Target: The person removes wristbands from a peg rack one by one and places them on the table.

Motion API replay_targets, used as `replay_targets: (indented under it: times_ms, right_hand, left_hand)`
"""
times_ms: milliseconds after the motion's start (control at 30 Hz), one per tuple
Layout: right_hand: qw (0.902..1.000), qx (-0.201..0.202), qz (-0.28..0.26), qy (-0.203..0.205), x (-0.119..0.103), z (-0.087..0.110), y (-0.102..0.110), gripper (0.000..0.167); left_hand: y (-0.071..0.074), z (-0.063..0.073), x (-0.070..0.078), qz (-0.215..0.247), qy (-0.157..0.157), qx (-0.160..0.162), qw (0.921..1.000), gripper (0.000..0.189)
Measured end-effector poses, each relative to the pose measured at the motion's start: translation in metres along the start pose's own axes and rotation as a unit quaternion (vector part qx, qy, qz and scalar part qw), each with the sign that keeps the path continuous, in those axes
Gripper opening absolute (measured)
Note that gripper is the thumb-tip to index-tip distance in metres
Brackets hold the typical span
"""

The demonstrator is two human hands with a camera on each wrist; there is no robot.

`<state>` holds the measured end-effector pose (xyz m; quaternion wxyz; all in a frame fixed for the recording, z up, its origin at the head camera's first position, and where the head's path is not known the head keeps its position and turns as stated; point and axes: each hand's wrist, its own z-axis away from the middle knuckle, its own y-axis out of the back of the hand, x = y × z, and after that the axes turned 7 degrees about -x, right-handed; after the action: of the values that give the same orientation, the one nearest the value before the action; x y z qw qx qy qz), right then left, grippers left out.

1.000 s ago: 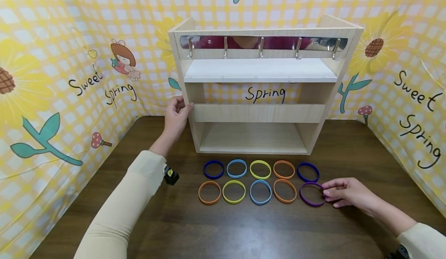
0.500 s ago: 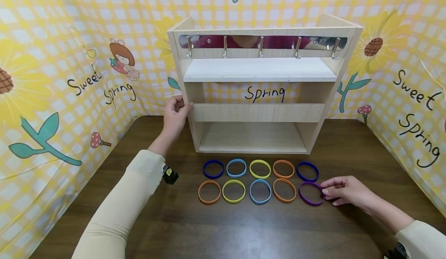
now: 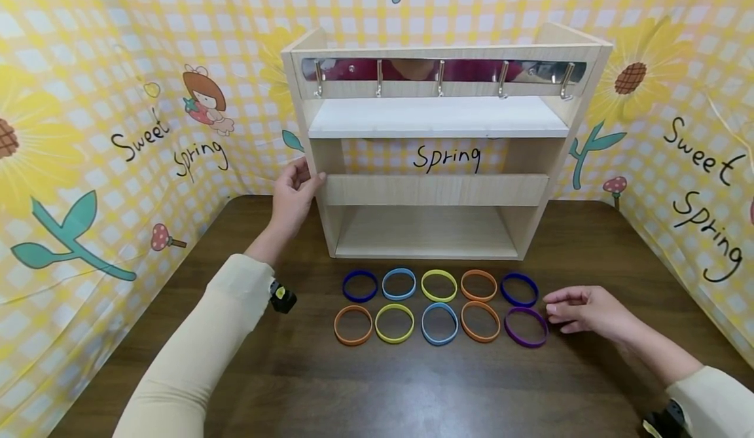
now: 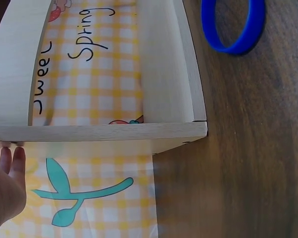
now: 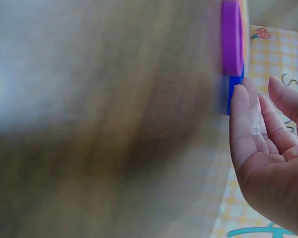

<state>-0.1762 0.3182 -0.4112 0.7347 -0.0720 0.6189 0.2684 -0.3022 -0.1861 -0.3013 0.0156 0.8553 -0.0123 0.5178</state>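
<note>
Near the back stands a light wooden shelf rack point(image 3: 437, 190), with a row of metal hooks on its top front strip. My left hand point(image 3: 290, 197) holds its left side panel, the thumb at the front edge. In the left wrist view the fingertips point(image 4: 19, 156) meet the panel's outer face. On the table lie two rows of silicone wristbands. The purple wristband point(image 3: 526, 344) is the one nearest my right hand point(image 3: 597, 312), which hovers just right of it with relaxed fingers and grasps nothing. Behind the purple one lies a dark blue wristband point(image 3: 520, 302).
The back row also has blue, light blue, yellow and orange wristbands point(image 3: 479, 299); the front row has orange, yellow and light blue wristbands point(image 3: 439, 342). A brown wooden table point(image 3: 383, 392) carries everything. Yellow checked cloth point(image 3: 88, 176) surrounds it at the back and sides.
My right hand has let go of the purple wristband and drawn slightly up and right from it. The wristband lies flat. My left hand stays at the rack.
</note>
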Motion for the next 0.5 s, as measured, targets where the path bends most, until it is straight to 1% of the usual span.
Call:
replay_targets:
  times_ms: [133, 233, 267, 367, 433, 500]
  right_hand:
    - [0.9996, 0.024, 0.005, 0.018, -0.009, -0.002, 0.002, 0.046]
    - [0.9979, 0.05, 0.013, 0.038, -0.018, -0.005, 0.003, 0.045]
    - [0.9971, 0.059, 0.017, 0.045, -0.02, -0.006, 0.003, 0.043]
    - [0.9937, 0.084, 0.028, 0.069, -0.029, -0.008, 0.003, 0.032]
    - [0.99, 0.104, 0.041, 0.086, -0.035, -0.01, 0.003, 0.026]
    - [0.9843, 0.123, 0.063, 0.11, -0.04, -0.011, 0.002, 0.021]
  left_hand:
    - [0.007, -0.002, -0.004, -0.007, 0.001, -0.001, 1.0, 0.044]
    - [0.015, -0.005, -0.008, -0.025, 0.002, 0.004, 0.9997, 0.044]
    - [0.017, -0.005, -0.009, -0.032, 0.001, 0.006, 0.9995, 0.043]
    - [0.023, -0.004, -0.008, -0.054, -0.007, 0.008, 0.9985, 0.043]
    - [0.027, 0.0, -0.005, -0.073, -0.013, 0.008, 0.9972, 0.042]
    - [0.031, 0.005, -0.003, -0.093, -0.017, 0.007, 0.9955, 0.042]
